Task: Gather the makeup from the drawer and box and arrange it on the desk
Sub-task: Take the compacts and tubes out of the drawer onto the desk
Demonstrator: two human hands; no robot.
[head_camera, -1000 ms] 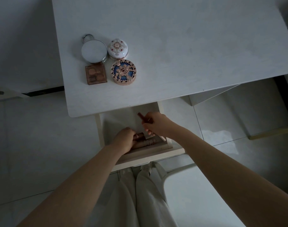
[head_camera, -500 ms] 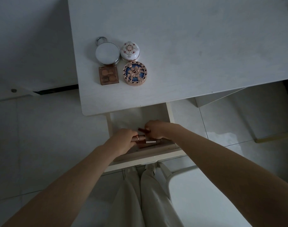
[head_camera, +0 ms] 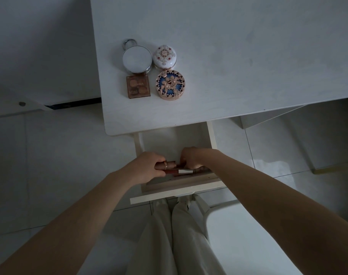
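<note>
Both hands are down in the open drawer (head_camera: 211, 135) under the white desk (head_camera: 238, 56). My left hand (head_camera: 147, 165) grips a bundle of brown and rose-gold lipstick tubes (head_camera: 170, 165). My right hand (head_camera: 191, 158) curls over more tubes just to the right; a tube with a silver cap (head_camera: 185, 171) lies between the hands. On the desk's left part sit a round white compact (head_camera: 137, 59), a domed patterned compact (head_camera: 164, 56), a brown square palette (head_camera: 138, 86) and a blue and gold round case (head_camera: 170, 84).
A white chair seat (head_camera: 248, 241) stands at the lower right beside my legs in pale trousers (head_camera: 175, 239). The floor is pale tile (head_camera: 50, 165). The desk's right half is bare.
My right hand has come down from holding one tube up and now sits low among the tubes beside my left hand. The view has shifted, so the desk appears further right.
</note>
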